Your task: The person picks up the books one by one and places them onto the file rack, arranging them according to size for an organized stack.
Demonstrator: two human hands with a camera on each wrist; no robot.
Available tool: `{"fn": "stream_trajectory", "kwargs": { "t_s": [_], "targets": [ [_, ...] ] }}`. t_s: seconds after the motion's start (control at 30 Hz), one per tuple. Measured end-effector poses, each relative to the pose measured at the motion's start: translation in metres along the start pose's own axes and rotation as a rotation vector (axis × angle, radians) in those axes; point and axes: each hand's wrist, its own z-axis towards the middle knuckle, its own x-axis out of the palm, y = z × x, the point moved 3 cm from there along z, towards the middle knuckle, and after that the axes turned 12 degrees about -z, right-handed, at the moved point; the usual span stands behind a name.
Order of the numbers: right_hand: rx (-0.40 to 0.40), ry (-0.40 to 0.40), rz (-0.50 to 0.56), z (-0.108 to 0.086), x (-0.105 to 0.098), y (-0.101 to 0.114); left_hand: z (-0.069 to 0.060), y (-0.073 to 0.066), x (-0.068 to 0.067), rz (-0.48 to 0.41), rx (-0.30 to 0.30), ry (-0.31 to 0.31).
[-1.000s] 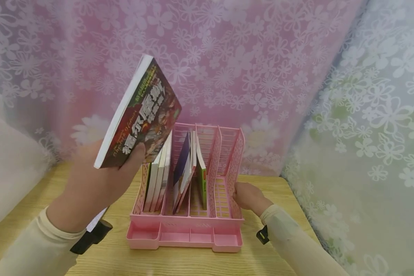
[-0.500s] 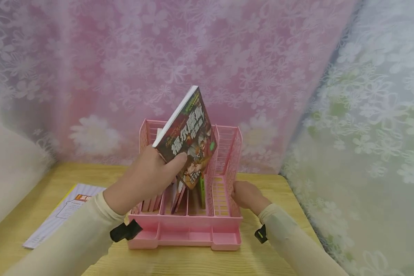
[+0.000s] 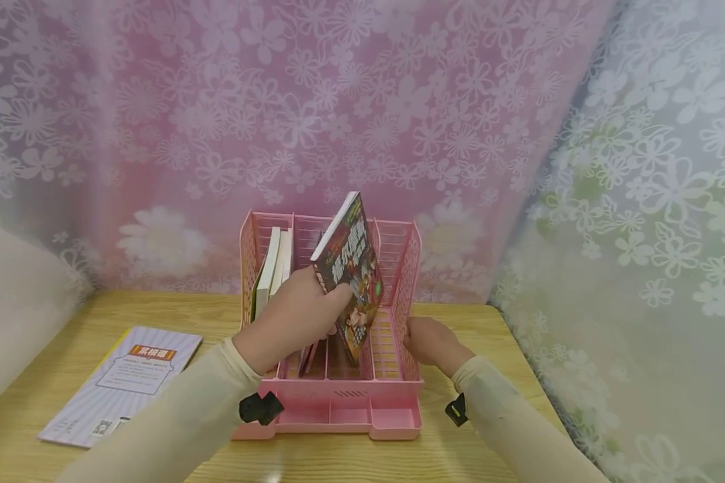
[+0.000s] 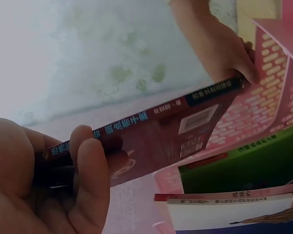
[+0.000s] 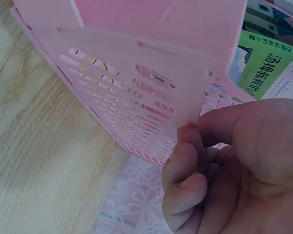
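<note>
My left hand grips a paperback book with a dark, colourful cover, thumb on the front. The book is tilted, its lower end inside the pink book rack, around the third compartment from the left. Its lettered spine and back cover face the left wrist view, curled fingers wrapped over one end. At the rack's right side wall, my right hand pinches the edge between thumb and fingers. A green book stands in the rack beside the held one; the head view mostly hides it.
Several pale-edged books lean in the rack's leftmost compartment. A lilac-and-white book lies flat on the wooden table, left of the rack. Small open trays run along the rack's front. A pink flowered curtain hangs behind.
My left hand has carried the dark book right and down, from upper left into the rack. The lilac book on the table has come into view. My right hand stays on the side wall.
</note>
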Motion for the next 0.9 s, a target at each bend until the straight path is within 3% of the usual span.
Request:
{"fn": "stream_trajectory", "kwargs": {
  "t_s": [0.13, 0.3, 0.47, 0.73, 0.9],
  "targets": [
    [0.001, 0.004, 0.025, 0.0, 0.001, 0.0, 0.003, 0.005, 0.007, 0.092, 0.032, -0.048],
    [-0.004, -0.009, 0.037, 0.0, 0.001, 0.0, 0.01, 0.013, 0.02, 0.181, 0.087, -0.064],
    [0.0, -0.002, 0.041, -0.002, 0.002, 0.001, 0.017, 0.028, 0.035, 0.175, 0.113, -0.065],
    [-0.008, -0.017, 0.059, -0.002, 0.002, 0.002, 0.026, 0.055, 0.055, 0.185, 0.128, -0.14],
    [-0.008, -0.021, 0.052, -0.001, 0.001, 0.002, 0.03, 0.069, 0.068, 0.228, 0.111, -0.122]
  ]
}}
